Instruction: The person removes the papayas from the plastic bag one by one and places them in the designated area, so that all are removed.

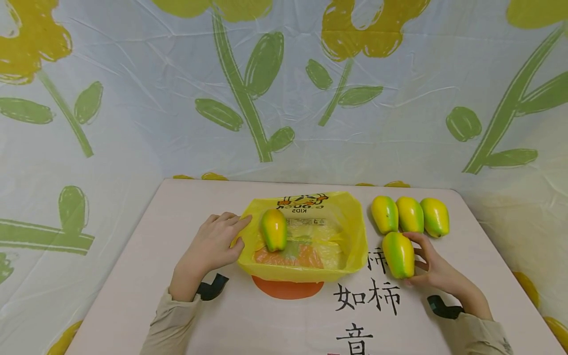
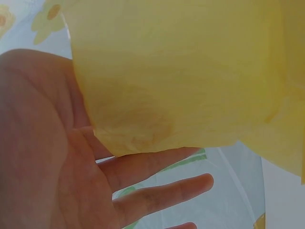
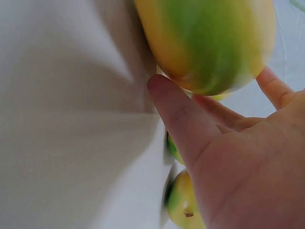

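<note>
A yellow plastic bag lies spread on the table with its mouth open, and one yellow-green papaya is inside its left part. My left hand is at the bag's left edge, fingers fairly straight and spread; in the left wrist view, yellow film covers part of the hand. On the right, my right hand holds another papaya from its right side, between thumb and fingers. That papaya looks slightly blurred in the right wrist view, so contact with the table is unclear.
Beyond the right hand, a left papaya, a middle papaya and a right papaya lie in a row. Black characters are printed on the pale table. A flowered sheet hangs around it.
</note>
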